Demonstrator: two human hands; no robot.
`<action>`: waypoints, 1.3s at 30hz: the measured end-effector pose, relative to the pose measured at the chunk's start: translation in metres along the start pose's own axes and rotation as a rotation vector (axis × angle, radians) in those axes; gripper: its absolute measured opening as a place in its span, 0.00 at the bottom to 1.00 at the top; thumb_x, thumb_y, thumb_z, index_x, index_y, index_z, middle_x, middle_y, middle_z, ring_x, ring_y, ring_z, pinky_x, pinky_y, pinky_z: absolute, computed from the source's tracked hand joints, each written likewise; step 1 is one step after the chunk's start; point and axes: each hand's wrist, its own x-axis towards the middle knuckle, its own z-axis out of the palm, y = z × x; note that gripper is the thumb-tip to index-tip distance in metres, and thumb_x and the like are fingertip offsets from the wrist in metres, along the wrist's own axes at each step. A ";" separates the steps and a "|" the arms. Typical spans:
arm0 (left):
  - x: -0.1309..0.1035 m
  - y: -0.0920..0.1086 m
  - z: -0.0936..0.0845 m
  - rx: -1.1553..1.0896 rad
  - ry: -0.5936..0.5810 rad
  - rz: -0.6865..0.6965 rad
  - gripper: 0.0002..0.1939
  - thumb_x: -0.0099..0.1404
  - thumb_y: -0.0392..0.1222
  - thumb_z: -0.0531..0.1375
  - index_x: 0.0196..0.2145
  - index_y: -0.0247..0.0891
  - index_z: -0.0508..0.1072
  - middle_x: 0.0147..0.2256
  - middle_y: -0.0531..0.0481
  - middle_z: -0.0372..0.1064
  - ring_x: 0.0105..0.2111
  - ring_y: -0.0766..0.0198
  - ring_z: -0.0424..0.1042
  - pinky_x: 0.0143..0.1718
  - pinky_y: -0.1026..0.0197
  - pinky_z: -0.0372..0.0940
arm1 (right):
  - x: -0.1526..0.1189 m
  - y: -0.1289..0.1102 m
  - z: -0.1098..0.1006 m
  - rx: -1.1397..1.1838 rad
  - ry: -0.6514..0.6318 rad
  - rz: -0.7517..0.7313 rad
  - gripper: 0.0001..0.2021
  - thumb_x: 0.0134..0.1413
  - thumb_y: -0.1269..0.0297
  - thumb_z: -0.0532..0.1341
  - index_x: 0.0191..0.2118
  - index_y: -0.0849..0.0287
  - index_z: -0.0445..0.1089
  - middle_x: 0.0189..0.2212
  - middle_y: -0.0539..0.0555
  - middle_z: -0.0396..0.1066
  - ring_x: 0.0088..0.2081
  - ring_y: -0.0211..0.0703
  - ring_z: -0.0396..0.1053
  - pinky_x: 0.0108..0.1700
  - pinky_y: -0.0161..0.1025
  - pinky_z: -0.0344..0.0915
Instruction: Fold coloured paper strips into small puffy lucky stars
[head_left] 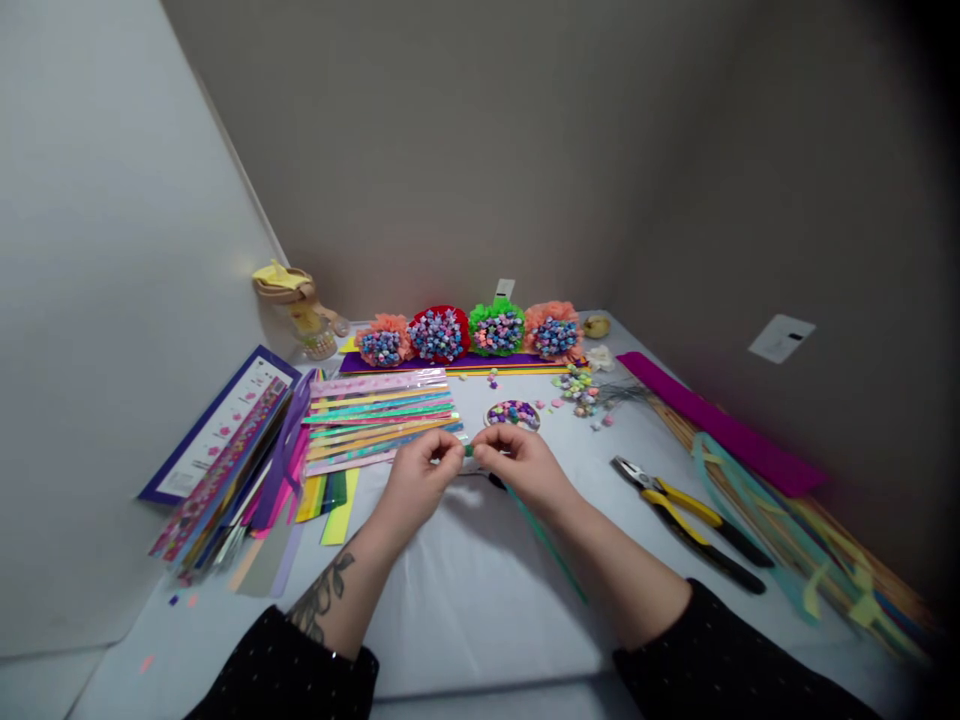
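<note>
A narrow green paper strip (551,552) is pinched between my two hands over the middle of the table. My left hand (421,472) grips its small folded-looking end with thumb and forefinger. My right hand (523,466) is closed on the strip right beside it, and the long tail hangs down under my right wrist. Just beyond my fingers sits a small round dish (537,424) of tiny folded paper stars (512,412). Under my hands lies a dark, thin tool (495,481), mostly hidden.
Colourful paper strips (382,415) and a purple-edged sheet (259,362) lie left. Several star-filled crepe flowers (439,333) line the back, near loose stars (577,388). Yellow-black pliers (686,520), a magenta strip (720,425) and thin sticks (840,540) lie right. A jar (319,340) stands back left.
</note>
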 end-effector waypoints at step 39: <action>0.000 -0.004 0.008 -0.300 0.092 -0.134 0.10 0.50 0.38 0.65 0.32 0.35 0.72 0.27 0.52 0.71 0.28 0.67 0.70 0.32 0.65 0.65 | 0.001 0.003 0.002 -0.079 0.026 0.016 0.06 0.42 0.62 0.60 0.24 0.59 0.66 0.20 0.46 0.62 0.22 0.34 0.56 0.26 0.33 0.54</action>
